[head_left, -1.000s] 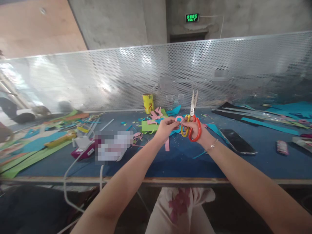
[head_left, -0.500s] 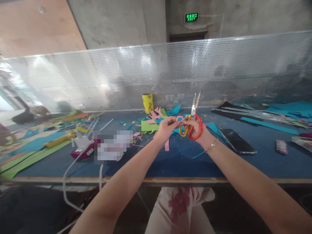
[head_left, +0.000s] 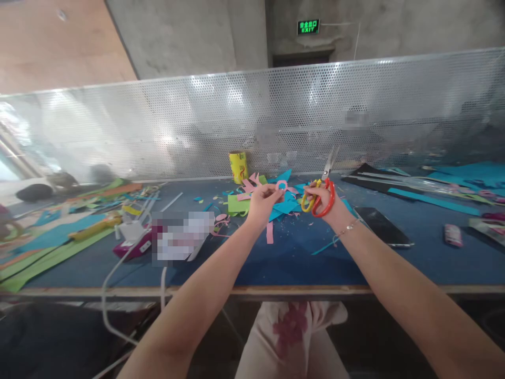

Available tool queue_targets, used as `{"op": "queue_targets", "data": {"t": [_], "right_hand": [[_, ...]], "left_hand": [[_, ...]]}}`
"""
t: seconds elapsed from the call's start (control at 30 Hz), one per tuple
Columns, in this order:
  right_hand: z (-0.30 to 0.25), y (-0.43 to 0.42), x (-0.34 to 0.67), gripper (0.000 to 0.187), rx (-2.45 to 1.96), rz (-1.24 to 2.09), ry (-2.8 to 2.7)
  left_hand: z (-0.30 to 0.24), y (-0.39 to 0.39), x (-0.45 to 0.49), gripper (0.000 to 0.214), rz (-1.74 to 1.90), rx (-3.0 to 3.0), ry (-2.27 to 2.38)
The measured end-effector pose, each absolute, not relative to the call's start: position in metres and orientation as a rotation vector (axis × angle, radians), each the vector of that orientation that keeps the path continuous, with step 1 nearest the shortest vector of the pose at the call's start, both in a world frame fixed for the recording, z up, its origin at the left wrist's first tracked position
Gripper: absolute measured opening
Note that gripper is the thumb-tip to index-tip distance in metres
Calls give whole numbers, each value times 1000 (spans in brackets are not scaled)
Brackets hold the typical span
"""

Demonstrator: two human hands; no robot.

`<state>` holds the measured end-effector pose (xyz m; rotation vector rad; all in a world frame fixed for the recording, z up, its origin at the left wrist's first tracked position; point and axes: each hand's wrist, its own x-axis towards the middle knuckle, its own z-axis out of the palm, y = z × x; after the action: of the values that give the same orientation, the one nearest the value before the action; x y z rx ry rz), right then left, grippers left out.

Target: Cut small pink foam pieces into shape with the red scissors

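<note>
My left hand pinches a small pink ring between thumb and fingers, raised over the blue tabletop. To the right, my right hand is closed on a pair of scissors. Its red and yellow handles lie around the fingers, and the metal blades point up and away. Just beyond and below both hands are scattered blue scraps, pink scraps and a green piece. A pink strip lies below my left hand.
A yellow can-like container stands by the perforated metal screen. Right of my hands lie a phone and a small pink object. Leftward are a purple power strip, white cables and a yellow glue gun.
My hands have moved apart. The right one has shifted right with the scissors, which tilt more to the right. The pink ring shows clearly in my left fingers now.
</note>
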<state>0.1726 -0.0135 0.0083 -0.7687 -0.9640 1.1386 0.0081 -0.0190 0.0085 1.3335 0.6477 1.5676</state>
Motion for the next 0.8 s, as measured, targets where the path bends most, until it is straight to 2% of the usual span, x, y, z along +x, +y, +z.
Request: {"op": "queue_targets", "data": {"t": [0.43, 0.6, 0.7, 0.8], "right_hand": [[5, -31, 150, 37, -1035, 1093, -1246], [7, -31, 152, 27, -1175, 904, -1552], [6, -28, 153, 30, -1263, 730, -1673], [-1, -24, 155, 35, -1239, 724, -1711]], "left_hand": [[11, -21, 6, 20, 1485, 1209, 627], [11, -20, 5, 20, 1510, 1201, 651], [12, -18, 3, 18, 1548, 1197, 684], [14, -16, 1, 18, 1615, 1229, 714]]}}
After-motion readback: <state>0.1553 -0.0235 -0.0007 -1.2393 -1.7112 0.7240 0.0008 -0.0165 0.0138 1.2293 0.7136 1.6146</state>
